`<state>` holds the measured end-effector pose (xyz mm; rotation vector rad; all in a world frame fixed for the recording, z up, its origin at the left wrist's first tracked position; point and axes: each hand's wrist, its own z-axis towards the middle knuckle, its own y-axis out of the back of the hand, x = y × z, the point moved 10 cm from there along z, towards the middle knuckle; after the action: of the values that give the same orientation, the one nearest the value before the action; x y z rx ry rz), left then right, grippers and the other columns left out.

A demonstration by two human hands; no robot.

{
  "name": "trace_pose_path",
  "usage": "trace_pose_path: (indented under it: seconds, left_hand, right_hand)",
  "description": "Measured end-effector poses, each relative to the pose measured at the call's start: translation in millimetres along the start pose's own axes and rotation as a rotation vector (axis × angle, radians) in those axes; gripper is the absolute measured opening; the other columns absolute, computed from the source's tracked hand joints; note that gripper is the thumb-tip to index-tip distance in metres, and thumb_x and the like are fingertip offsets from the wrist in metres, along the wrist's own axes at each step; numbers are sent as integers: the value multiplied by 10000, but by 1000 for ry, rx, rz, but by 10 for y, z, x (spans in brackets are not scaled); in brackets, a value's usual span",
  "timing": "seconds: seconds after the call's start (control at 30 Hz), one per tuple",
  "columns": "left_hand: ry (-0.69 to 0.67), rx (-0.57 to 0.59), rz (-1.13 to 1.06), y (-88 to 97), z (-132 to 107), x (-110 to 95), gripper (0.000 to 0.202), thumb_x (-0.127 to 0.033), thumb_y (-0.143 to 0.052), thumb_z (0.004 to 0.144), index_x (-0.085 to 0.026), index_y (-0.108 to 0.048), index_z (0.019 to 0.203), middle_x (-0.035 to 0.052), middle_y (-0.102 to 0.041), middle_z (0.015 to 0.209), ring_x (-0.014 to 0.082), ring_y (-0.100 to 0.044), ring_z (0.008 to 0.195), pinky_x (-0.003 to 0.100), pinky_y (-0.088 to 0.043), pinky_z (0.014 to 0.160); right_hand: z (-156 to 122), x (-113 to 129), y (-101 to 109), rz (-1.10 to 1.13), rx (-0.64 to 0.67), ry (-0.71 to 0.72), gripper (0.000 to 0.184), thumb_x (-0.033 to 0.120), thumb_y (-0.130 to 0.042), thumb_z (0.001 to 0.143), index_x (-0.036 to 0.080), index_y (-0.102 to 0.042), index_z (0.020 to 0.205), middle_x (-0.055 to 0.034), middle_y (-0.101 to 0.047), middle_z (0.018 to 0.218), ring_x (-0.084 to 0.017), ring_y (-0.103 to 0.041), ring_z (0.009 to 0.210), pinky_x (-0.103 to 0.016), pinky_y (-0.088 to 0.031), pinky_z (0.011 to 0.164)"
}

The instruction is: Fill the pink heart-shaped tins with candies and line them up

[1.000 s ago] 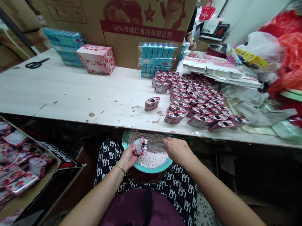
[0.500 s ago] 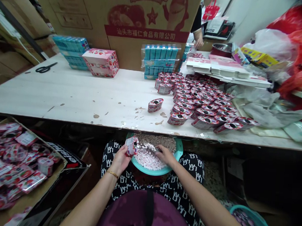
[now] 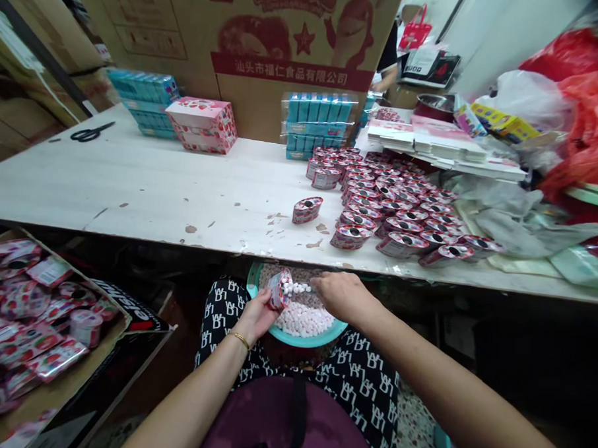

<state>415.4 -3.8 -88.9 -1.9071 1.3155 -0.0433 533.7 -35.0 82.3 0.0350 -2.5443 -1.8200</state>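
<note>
My left hand (image 3: 256,313) is closed around a small red-and-white printed packet (image 3: 278,290), its opening tilted toward the right. My right hand (image 3: 344,296) has its fingers closed on a scoop, mostly hidden by the hand and by its load. White pellet-like candies (image 3: 299,288) lie in a row from the scoop to the packet's mouth. Both hands are above a turquoise basin (image 3: 317,342) on my lap, which holds many more white candies (image 3: 304,321).
On the white table (image 3: 132,184) stand rows of similar oval packets (image 3: 402,245), one single packet (image 3: 307,210), blue packs (image 3: 316,122), pink boxes (image 3: 201,124) and scissors (image 3: 91,132). A carton of packets (image 3: 42,312) is at left. Another person's arm (image 3: 386,77) shows behind.
My right hand has risen and turned over, bringing the loaded scoop to the packet's mouth. My left hand has moved slightly right with the packet, which is now more tilted.
</note>
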Motion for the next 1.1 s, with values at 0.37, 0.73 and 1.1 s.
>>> trace_pose_path:
  seconds: [0.37, 0.73, 1.1]
  left_hand:
    - [171, 37, -209, 49, -13, 143, 164, -133, -414, 813, -98, -556, 888, 120, -600, 836, 124, -571, 641, 230, -482, 553]
    - [132, -58, -216, 66, 78, 143, 130, -119, -426, 800, -106, -555, 791, 92, -603, 744, 131, -582, 630, 222, -487, 529]
    - [259, 113, -254, -196, -79, 130, 171, -143, -428, 785, -49, -563, 831, 156, -603, 764, 111, -551, 561, 191, -456, 484]
  right_hand:
    - [-98, -7, 338, -23, -123, -12, 258, 249, -384, 815, 224, -559, 1003, -68, -618, 876, -195, -577, 752, -297, -395, 619]
    - [-161, -432, 29, 400, -279, -167, 370, 343, -472, 774, 236, -517, 1125, -44, -611, 1045, -186, -558, 906, -282, -405, 752]
    - [135, -174, 128, 647, -433, -21, 191, 255, -501, 734, 214, -606, 889, -14, -637, 795, -151, -553, 717, -250, -398, 639]
